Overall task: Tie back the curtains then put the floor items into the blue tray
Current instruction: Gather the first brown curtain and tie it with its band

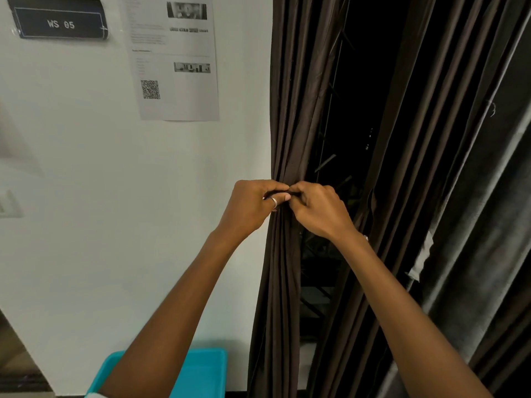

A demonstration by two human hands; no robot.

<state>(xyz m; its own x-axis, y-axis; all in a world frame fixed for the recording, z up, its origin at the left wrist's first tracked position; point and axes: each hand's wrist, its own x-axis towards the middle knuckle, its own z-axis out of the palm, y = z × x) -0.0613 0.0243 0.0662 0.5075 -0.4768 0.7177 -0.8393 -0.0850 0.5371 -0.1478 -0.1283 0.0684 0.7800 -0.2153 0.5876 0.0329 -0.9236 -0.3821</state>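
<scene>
A dark brown curtain (pixel 290 116) hangs gathered into a narrow bunch beside the white wall. My left hand (pixel 253 208), with a ring on one finger, and my right hand (pixel 317 209) meet at the front of the bunch at mid height. Both pinch a thin dark tie-back strap (pixel 283 194) that wraps the gathered cloth; most of the strap is hidden under my fingers. A second, greyer curtain (pixel 471 196) hangs loose on the right. The blue tray (pixel 209 372) sits low by the wall, partly covered by my left forearm. No floor items show.
A dark window opening (pixel 365 90) shows between the two curtains. On the wall are a printed sheet with a QR code (pixel 175 58), a dark "WS 05" sign (pixel 60 23) and a light switch (pixel 8 203) at the left edge.
</scene>
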